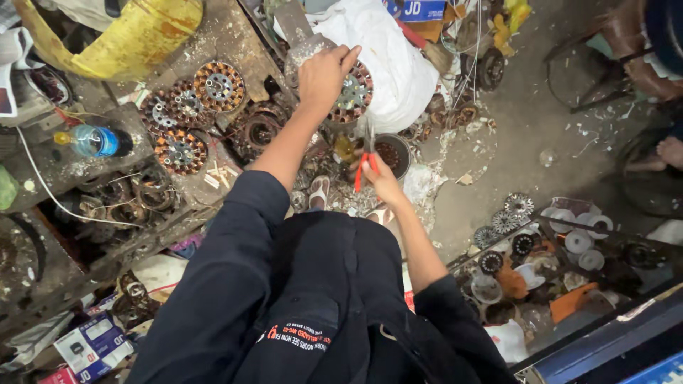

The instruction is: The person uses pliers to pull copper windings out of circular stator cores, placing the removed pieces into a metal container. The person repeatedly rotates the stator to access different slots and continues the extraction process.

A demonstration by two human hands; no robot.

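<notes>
My left hand [321,73] grips a round motor stator [353,94] with copper windings, holding it up in front of a white sack [398,64]. My right hand [380,176] is closed on red-handled pliers [366,158], whose jaws point up toward the lower edge of the stator. Both arms wear dark sleeves. Below the hands stands a dark round bowl [393,151], and my sandalled foot [319,192] shows on the littered ground.
Three more wound stators [186,117] lie on a dirty bench at left, beside a plastic bottle [94,140] and a yellow drum [135,35]. A tray of small rotors and white discs [541,245] sits at right. Another person's foot [669,151] is at far right.
</notes>
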